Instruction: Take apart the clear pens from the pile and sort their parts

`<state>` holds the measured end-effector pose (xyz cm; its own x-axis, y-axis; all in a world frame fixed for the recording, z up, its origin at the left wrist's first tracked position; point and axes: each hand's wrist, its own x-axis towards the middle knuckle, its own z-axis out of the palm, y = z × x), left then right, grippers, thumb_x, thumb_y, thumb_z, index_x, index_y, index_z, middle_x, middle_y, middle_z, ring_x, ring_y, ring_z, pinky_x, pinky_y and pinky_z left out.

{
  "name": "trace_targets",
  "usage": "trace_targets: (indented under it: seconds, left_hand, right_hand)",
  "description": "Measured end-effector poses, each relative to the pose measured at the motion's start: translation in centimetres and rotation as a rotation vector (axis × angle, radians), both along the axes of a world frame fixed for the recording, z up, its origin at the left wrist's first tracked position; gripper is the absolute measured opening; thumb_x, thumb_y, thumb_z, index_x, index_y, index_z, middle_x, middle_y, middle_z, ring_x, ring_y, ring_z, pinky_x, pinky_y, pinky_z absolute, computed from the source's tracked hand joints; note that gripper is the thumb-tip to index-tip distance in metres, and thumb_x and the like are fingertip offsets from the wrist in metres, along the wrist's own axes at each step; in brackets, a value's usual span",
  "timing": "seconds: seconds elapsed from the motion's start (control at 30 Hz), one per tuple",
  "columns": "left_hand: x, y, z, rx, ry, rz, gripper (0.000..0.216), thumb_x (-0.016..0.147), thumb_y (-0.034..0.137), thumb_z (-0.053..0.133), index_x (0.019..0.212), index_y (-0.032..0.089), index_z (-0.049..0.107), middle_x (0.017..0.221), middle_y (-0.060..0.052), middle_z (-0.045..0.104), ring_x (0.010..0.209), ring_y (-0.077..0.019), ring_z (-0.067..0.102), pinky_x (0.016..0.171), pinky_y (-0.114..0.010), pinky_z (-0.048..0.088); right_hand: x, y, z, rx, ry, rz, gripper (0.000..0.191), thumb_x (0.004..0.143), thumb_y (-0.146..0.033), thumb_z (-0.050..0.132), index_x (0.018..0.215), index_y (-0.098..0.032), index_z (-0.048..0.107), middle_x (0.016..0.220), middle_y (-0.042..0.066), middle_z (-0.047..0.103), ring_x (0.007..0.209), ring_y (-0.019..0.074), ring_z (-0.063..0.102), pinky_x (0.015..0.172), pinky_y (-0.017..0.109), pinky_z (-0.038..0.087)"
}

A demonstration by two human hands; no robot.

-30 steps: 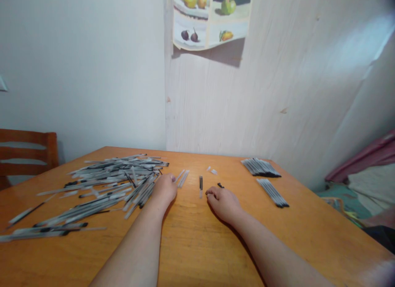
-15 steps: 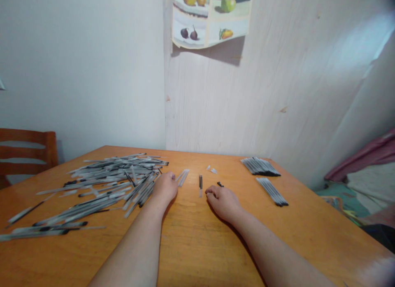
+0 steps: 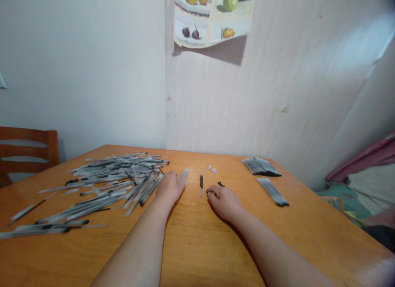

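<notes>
- Two squared-up stacks of pen sticks lie at the right of the table, the far bundle and the near bundle, close together but apart.
- Most of the work looks undone to me. The loose heap of grey and clear sticks sprawls over the left half, crossing every way, and is far bigger than both bundles together.
- The left hand lies flat at the heap's right edge, fingers stretched out and touching a few clear tubes, gripping nothing.
- The right hand rests with its fingers curled under; I cannot tell whether anything is inside.
- Between the hands lies a single stick, short, dark along its core and pale at the near end.
- Just beyond the right hand sits a black cap, with small clear bits farther back.
</notes>
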<state>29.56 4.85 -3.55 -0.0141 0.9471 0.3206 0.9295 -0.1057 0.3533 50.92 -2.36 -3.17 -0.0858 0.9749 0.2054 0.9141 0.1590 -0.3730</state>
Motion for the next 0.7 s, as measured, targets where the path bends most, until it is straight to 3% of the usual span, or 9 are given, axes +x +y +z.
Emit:
trace_targets:
  seconds: [0.37, 0.7]
  left_hand:
    - [0.15, -0.06, -0.3, 0.022, 0.038, -0.01, 0.029, 0.077, 0.039, 0.063, 0.095, 0.017, 0.06, 0.102, -0.013, 0.066, 0.091, -0.0249, 0.062, 0.073, -0.031, 0.042]
    - [0.16, -0.32, 0.06, 0.007, 0.002, -0.003, 0.037, 0.077, 0.046, 0.063, 0.099, 0.016, 0.061, 0.104, -0.013, 0.067, 0.092, -0.0256, 0.063, 0.072, -0.031, 0.042]
  right_hand:
    - [0.1, 0.06, -0.28, 0.012, 0.018, -0.002, 0.028, 0.088, -0.028, 0.046, 0.099, -0.028, 0.072, 0.098, 0.004, 0.075, 0.092, 0.0216, 0.066, 0.072, 0.029, 0.04]
    - [0.0, -0.14, -0.01, 0.003, 0.003, 0.0, 0.029, 0.09, -0.03, 0.045, 0.1, -0.026, 0.072, 0.098, 0.005, 0.075, 0.092, 0.0219, 0.066, 0.071, 0.029, 0.04]
